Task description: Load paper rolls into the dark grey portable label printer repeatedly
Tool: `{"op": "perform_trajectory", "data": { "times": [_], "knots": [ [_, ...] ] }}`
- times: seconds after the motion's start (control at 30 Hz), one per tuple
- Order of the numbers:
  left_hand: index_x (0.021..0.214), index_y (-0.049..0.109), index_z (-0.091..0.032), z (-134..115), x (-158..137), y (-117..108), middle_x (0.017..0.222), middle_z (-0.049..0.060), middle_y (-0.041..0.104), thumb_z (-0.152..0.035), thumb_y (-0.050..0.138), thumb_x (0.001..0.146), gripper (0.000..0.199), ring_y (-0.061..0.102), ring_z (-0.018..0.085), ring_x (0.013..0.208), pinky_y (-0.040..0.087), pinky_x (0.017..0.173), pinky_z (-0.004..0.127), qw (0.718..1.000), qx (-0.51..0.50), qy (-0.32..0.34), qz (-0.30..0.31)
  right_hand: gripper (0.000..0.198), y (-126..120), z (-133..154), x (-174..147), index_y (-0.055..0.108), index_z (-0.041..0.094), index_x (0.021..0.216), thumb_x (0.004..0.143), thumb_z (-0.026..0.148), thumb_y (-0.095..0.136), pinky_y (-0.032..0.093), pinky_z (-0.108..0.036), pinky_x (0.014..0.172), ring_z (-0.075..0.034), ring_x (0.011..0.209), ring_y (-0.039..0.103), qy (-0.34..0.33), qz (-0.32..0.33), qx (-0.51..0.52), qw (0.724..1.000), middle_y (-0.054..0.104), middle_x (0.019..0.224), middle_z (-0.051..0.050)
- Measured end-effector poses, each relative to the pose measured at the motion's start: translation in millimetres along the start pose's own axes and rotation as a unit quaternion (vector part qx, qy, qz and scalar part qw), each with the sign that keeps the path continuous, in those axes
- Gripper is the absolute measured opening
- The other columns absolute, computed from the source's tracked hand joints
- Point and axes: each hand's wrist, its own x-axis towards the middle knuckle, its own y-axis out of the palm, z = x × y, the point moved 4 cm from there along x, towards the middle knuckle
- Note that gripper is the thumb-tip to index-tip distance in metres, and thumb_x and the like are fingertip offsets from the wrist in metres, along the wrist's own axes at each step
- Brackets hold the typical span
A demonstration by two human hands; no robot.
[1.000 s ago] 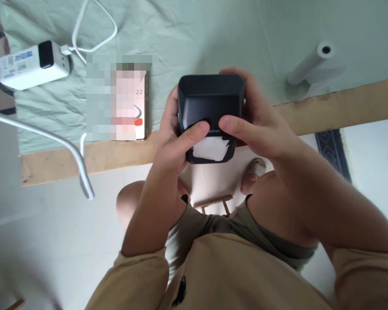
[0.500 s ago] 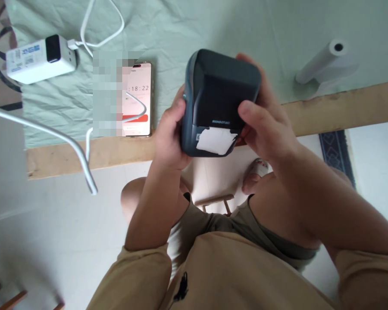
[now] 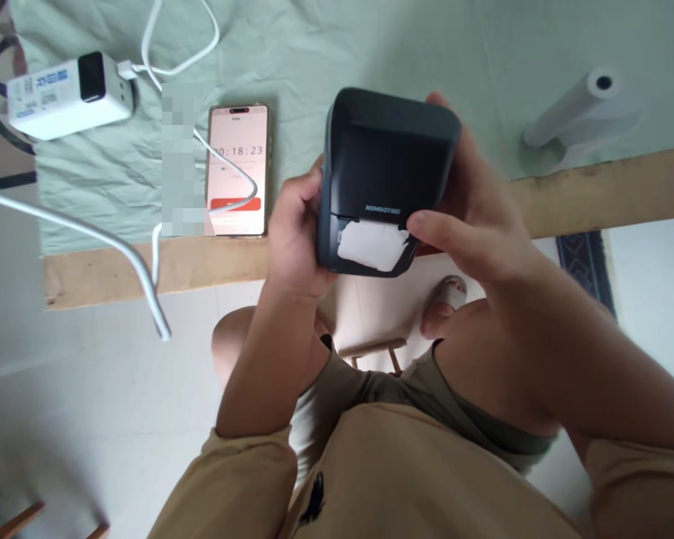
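A dark label printer (image 3: pixel 390 161) with "NIIMBOT" lettering is held up above the table's near edge. A torn-edged white paper piece (image 3: pixel 374 245) covers part of its lower front. My left hand (image 3: pixel 297 232) grips the printer's left side, its fingers partly hidden behind the body. My right hand (image 3: pixel 477 217) holds the right side, with the thumb lying at the front near the top right corner of the white paper and the other fingers behind.
A phone (image 3: pixel 238 172) showing a running timer lies left of the printer, a white cable (image 3: pixel 228 161) crossing it. Further left is a white power bank (image 3: pixel 70 96). A roll of white paper (image 3: pixel 567 108) lies at the right on the green cloth (image 3: pixel 292 45).
My right thumb has slid down the printer's front toward the white paper. The printer has shifted slightly right and turned a little; my left hand keeps its grip.
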Motion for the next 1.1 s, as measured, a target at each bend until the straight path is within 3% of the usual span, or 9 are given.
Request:
{"op": "perform_trajectory", "data": {
  "times": [0.13,0.2,0.37,0.6,0.7,0.8,0.9,0.97,1.1],
  "knots": [
    [0.088,0.063,-0.023,-4,-1,13,0.099,0.004,0.069,-0.074,0.048,0.077,0.055,0.037,0.035,0.144,0.050,0.105,0.046,0.996,-0.016,-0.018,0.090,0.056,-19,15,4,0.055,0.032,0.129,0.079,0.055,0.067,0.053,-0.020,0.061,-0.017,0.109,0.061,-0.040,-0.117,-0.046,0.991,0.056,0.130,0.000],
    [0.090,0.064,-0.024,-4,-2,15,0.098,0.003,0.071,-0.062,0.063,0.075,0.040,0.038,0.034,0.144,0.049,0.108,0.043,0.992,-0.036,-0.015,0.123,0.057,-24,23,5,0.058,0.031,0.127,0.076,0.053,0.071,0.050,-0.017,0.059,-0.020,0.120,0.054,-0.086,-0.127,-0.063,0.986,0.052,0.135,-0.001],
    [0.090,0.065,-0.021,0,0,6,0.105,0.002,0.073,-0.058,0.045,0.091,0.042,0.042,0.029,0.142,0.049,0.111,0.042,0.996,-0.040,-0.003,0.080,0.073,-19,27,6,0.051,0.030,0.132,0.066,0.038,0.081,0.051,-0.021,0.058,-0.006,0.074,0.057,-0.067,-0.032,-0.118,0.990,0.043,0.139,-0.006],
    [0.091,0.068,-0.024,3,0,12,0.091,-0.001,0.073,-0.051,0.043,0.095,0.037,0.053,0.024,0.134,0.053,0.107,0.041,0.988,-0.087,-0.005,0.131,0.015,-25,63,-8,0.062,0.031,0.097,0.083,0.028,0.065,0.038,-0.021,0.045,-0.003,0.060,0.048,-0.122,-0.245,-0.210,0.939,0.059,0.111,0.006],
    [0.092,0.068,-0.024,3,0,14,0.092,-0.001,0.073,-0.048,0.048,0.094,0.031,0.053,0.024,0.134,0.052,0.107,0.040,0.986,-0.085,-0.027,0.144,0.008,-26,65,-4,0.062,0.026,0.088,0.088,0.022,0.055,0.034,-0.021,0.037,0.000,0.049,0.045,-0.104,-0.254,-0.138,0.952,0.058,0.099,0.004],
    [0.093,0.067,-0.022,0,-2,16,0.091,0.001,0.072,-0.045,0.055,0.090,0.026,0.054,0.025,0.133,0.051,0.107,0.039,0.988,-0.074,-0.037,0.134,0.007,-32,58,2,0.061,0.020,0.087,0.082,0.018,0.057,0.029,-0.019,0.029,-0.003,0.050,0.052,-0.074,-0.257,0.001,0.964,0.056,0.084,0.000],
    [0.092,0.066,-0.019,-3,-4,18,0.087,0.001,0.071,-0.040,0.058,0.088,0.023,0.057,0.025,0.128,0.052,0.104,0.038,0.992,-0.066,-0.054,0.098,0.008,-38,50,5,0.057,0.022,0.089,0.084,0.021,0.051,0.031,-0.016,0.031,-0.017,0.087,0.069,-0.044,-0.267,0.060,0.961,0.058,0.093,-0.004],
    [0.092,0.066,-0.018,-4,-6,18,0.081,0.001,0.069,-0.039,0.057,0.088,0.023,0.061,0.025,0.123,0.052,0.100,0.037,0.993,-0.063,-0.066,0.078,0.006,-38,46,5,0.052,0.025,0.090,0.085,0.024,0.049,0.032,-0.015,0.032,-0.021,0.110,0.065,-0.040,-0.265,0.030,0.963,0.059,0.101,-0.004],
    [0.093,0.067,-0.018,-4,-6,18,0.074,0.000,0.067,-0.040,0.057,0.088,0.025,0.066,0.023,0.113,0.054,0.095,0.033,0.992,-0.069,-0.073,0.082,0.007,-33,48,0,0.050,0.024,0.087,0.083,0.024,0.056,0.030,-0.022,0.038,-0.014,0.078,0.066,-0.103,-0.283,-0.135,0.944,0.060,0.093,-0.002]
  ]
}}
